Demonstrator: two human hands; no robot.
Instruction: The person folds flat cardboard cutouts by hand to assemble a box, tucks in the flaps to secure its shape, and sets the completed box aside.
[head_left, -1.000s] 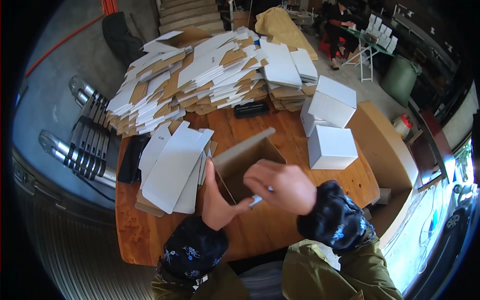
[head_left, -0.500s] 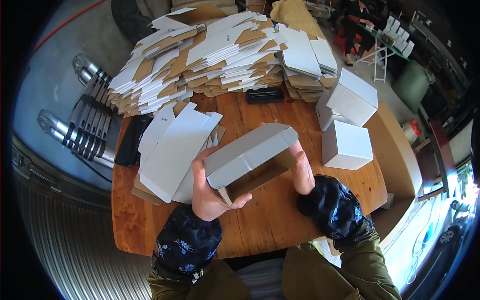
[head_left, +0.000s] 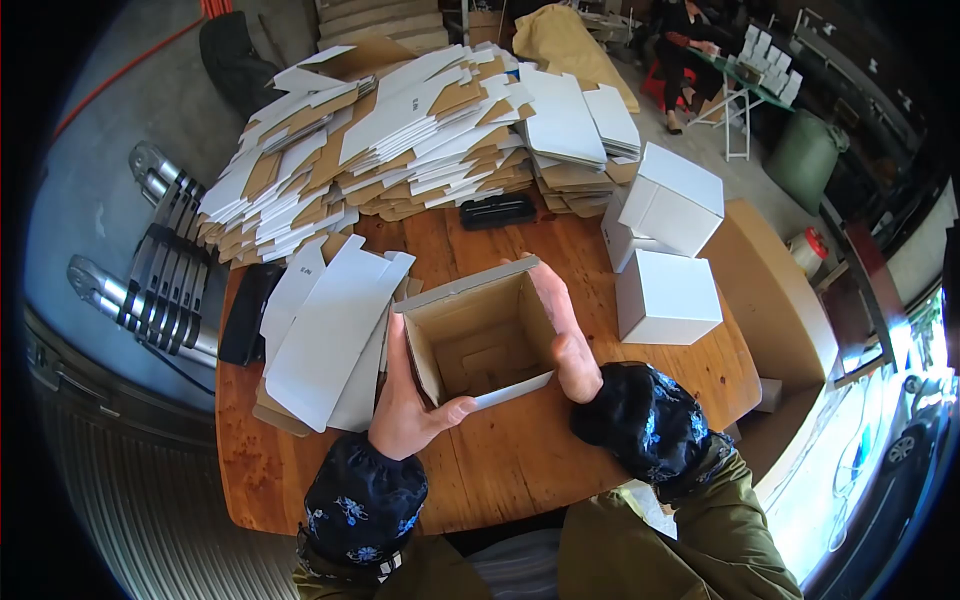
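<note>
An open cardboard box [head_left: 480, 345], brown inside and white outside, is held between my hands above the front half of the wooden table. My left hand [head_left: 412, 405] grips its left side, with the thumb at the near edge. Against the right side lies my right hand [head_left: 566, 340], its fingertips at the far right corner. The opening of the box faces me and its bottom shows inside. To the left of my left hand, flat white cartons [head_left: 325, 335] lie in a small stack.
A large pile of flat cartons [head_left: 400, 130] covers the table's back. Closed white boxes [head_left: 668, 297] stand at the right, beside a big brown carton [head_left: 770, 310]. Black cases [head_left: 498, 211] lie on the table [head_left: 500, 480]. A seated person [head_left: 686, 50] is in the background.
The box has tilted so that its opening faces me. My right hand, first inside the opening, has moved to the box's right side. The thing it held is out of sight.
</note>
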